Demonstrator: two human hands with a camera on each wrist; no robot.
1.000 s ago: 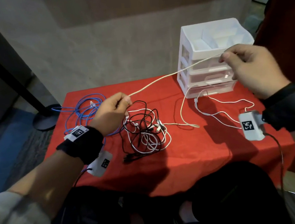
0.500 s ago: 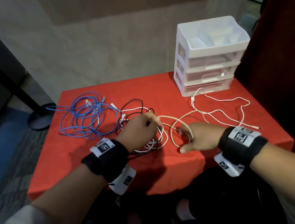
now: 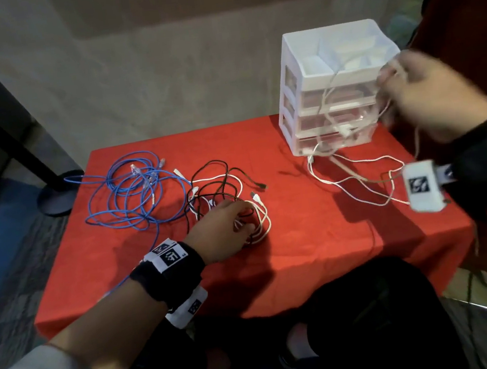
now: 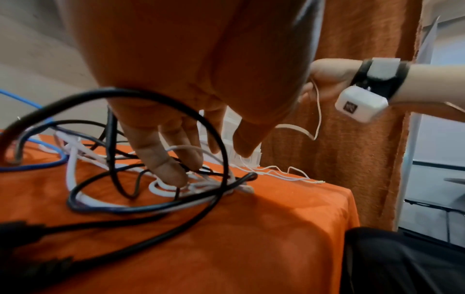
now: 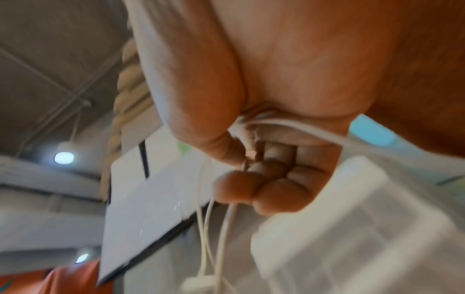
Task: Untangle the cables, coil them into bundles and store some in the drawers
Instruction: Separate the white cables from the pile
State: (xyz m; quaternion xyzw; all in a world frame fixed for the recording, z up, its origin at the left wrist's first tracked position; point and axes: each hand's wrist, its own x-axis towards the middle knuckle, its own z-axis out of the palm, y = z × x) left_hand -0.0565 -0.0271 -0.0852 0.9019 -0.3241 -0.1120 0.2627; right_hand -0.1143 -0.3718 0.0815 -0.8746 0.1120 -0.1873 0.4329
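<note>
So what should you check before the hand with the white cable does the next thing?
1. Right hand holds the white cable: ok, fingers curled round it.
2. Cable free of the tangle: cannot tell, the strands blur.
3. Left hand steadies the tangle: ok, fingers rest on it.
4. Drawer open on the drawer unit: not ok, all look closed.
5. Cable coiled into a bundle: not ok, it hangs in loose strands.

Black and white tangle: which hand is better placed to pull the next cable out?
Left, probably. The left hand already rests on the tangle, fingers among its loops. The right hand is raised by the drawers, gripping a white cable.
</note>
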